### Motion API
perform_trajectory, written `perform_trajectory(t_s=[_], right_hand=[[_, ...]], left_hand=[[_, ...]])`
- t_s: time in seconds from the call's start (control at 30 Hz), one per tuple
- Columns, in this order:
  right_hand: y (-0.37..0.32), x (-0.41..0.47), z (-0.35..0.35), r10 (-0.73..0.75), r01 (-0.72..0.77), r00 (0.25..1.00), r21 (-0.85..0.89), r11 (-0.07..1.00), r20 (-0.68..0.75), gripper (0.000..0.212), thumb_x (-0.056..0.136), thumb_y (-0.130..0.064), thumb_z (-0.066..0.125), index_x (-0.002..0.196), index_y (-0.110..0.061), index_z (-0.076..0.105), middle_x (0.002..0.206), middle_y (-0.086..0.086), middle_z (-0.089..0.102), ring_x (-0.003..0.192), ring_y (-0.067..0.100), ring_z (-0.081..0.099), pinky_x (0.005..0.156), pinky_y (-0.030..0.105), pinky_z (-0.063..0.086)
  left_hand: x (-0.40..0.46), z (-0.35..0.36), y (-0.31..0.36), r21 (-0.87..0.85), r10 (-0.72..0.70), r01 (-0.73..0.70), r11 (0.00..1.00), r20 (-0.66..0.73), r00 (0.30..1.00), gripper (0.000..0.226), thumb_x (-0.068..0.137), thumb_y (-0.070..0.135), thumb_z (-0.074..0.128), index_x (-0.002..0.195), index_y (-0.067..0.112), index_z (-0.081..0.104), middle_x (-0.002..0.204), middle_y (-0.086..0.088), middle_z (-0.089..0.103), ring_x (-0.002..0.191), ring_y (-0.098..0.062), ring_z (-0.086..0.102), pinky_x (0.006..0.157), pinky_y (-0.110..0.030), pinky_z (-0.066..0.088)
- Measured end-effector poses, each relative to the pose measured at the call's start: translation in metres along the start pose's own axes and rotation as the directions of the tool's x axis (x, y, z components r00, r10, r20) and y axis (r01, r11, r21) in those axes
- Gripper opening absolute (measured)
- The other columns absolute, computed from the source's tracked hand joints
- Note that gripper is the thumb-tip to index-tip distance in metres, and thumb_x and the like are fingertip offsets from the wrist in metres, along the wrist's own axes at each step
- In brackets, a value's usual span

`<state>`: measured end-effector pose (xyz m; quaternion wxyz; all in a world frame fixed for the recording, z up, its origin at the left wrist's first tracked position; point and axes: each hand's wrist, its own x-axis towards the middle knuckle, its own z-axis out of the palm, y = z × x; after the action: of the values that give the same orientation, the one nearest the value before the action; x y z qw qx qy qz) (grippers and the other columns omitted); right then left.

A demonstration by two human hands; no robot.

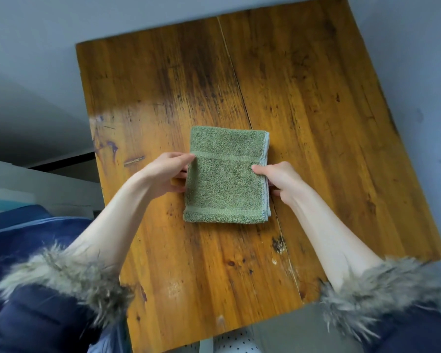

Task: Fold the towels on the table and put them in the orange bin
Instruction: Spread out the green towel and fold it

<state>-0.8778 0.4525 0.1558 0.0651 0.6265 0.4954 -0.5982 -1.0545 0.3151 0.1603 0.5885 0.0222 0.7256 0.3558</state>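
Green terry pinched on both sides: left hand [169,171] gripping the left edge of the towel [225,184], thumb on top near the upper woven band and fingers tucked beneath; right hand [278,178] gripping the right edge, thumb lying on the pile and fingers curled under the layered hem. Both grips sitting about midway along the towel's length, one directly across from the other. Folded already into a compact rectangle, stacked edges showing pale along the right side, two flat woven bands crossing the pile, one just above the hands and one near the closer edge. Lying flat near the middle of the table [316,110], just left of the long seam between the boards. Corners fairly square, surface smooth, no loose flaps visible. Judged from this: folding of this towel done or very nearly so, perhaps one more fold to come, otherwise a lift and carry. No other towel to be seen around it, and no orange bin anywhere in view, so no telling how many are already put away. Beyond the towel, fur-trimmed dark blue sleeves [61,296] at the near edge of the table.
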Motion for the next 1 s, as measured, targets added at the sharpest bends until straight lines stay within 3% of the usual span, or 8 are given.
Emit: perform_trajectory(t_s=[0.1, 0.23, 0.37, 0.47, 0.7, 0.8, 1.0], right_hand=[[-0.002, 0.001, 0.0, -0.007, 0.007, 0.999, -0.004, 1.0, 0.032, 0.024, 0.087, -0.018, 0.064, 0.108, -0.007, 0.059, 0.093, 0.002, 0.063, 0.073, 0.01, 0.056, 0.054, 0.023, 0.037], [0.003, 0.001, 0.004, -0.139, 0.14, 0.99, -0.054, 0.989, 0.012, 0.012, 0.087, -0.02, 0.063, 0.095, -0.012, 0.058, 0.097, 0.003, 0.064, 0.081, 0.014, 0.061, 0.065, 0.027, 0.047], [0.014, 0.0, 0.0, -0.186, 0.186, 0.983, 0.019, 0.982, 0.005, 0.021, 0.084, -0.023, 0.067, 0.098, -0.011, 0.056, 0.095, 0.001, 0.064, 0.084, 0.014, 0.063, 0.066, 0.027, 0.049], [0.017, -0.002, -0.004, -0.145, 0.138, 0.987, 0.1, 0.985, 0.064, 0.013, 0.085, -0.019, 0.067, 0.092, -0.014, 0.058, 0.098, 0.005, 0.067, 0.087, 0.018, 0.065, 0.073, 0.032, 0.052], [0.021, -0.028, -0.028, -0.035, -0.014, 0.952, 0.156, 0.988, 0.305, 0.018, 0.089, -0.007, 0.056, 0.106, -0.009, 0.063, 0.108, 0.01, 0.066, 0.099, 0.023, 0.061, 0.086, 0.043, 0.051], [0.017, -0.045, -0.037, -0.052, 0.006, 0.933, 0.13, 0.991, 0.357, 0.023, 0.089, -0.008, 0.057, 0.112, -0.008, 0.06, 0.111, 0.011, 0.064, 0.102, 0.026, 0.06, 0.089, 0.046, 0.049], [0.02, -0.095, -0.017, -0.088, 0.093, 0.88, 0.013, 0.996, 0.467, 0.023, 0.087, -0.011, 0.062, 0.109, -0.013, 0.057, 0.107, 0.005, 0.066, 0.096, 0.019, 0.064, 0.079, 0.036, 0.05]], left_hand=[[0.003, 0.0, 0.0, 0.054, 0.007, -0.007, 0.999, 0.015, 1.0, 0.029, 0.091, 0.032, 0.057, 0.118, 0.02, 0.055, 0.092, 0.002, 0.055, 0.075, -0.012, 0.049, 0.069, -0.033, 0.048], [0.006, -0.001, -0.003, 0.024, 0.018, -0.018, 1.0, 0.02, 1.0, 0.033, 0.088, 0.024, 0.063, 0.119, 0.021, 0.052, 0.11, 0.0, 0.061, 0.095, -0.019, 0.055, 0.088, -0.044, 0.048], [0.005, 0.002, -0.011, 0.062, 0.084, -0.082, 0.995, -0.034, 0.996, 0.031, 0.087, 0.021, 0.063, 0.115, 0.029, 0.051, 0.099, 0.005, 0.065, 0.085, -0.01, 0.058, 0.071, -0.031, 0.047], [0.001, 0.006, -0.018, 0.04, 0.096, -0.095, 0.995, -0.049, 0.994, 0.025, 0.088, 0.019, 0.062, 0.109, 0.03, 0.053, 0.093, 0.008, 0.065, 0.079, -0.007, 0.058, 0.063, -0.028, 0.045], [-0.031, 0.01, -0.039, -0.116, 0.052, -0.05, 0.992, 0.011, 0.999, 0.025, 0.089, 0.013, 0.061, 0.108, 0.028, 0.057, 0.102, -0.008, 0.065, 0.088, -0.023, 0.053, 0.077, -0.039, 0.043], [-0.057, 0.01, -0.048, -0.201, 0.072, -0.067, 0.977, 0.017, 0.997, 0.024, 0.087, 0.012, 0.062, 0.105, 0.027, 0.058, 0.097, -0.006, 0.064, 0.082, -0.02, 0.051, 0.068, -0.035, 0.045], [-0.125, -0.011, -0.098, -0.345, 0.091, -0.086, 0.934, -0.004, 0.996, 0.027, 0.085, 0.012, 0.064, 0.107, 0.025, 0.058, 0.098, -0.002, 0.071, 0.082, -0.014, 0.064, 0.07, -0.037, 0.054]])
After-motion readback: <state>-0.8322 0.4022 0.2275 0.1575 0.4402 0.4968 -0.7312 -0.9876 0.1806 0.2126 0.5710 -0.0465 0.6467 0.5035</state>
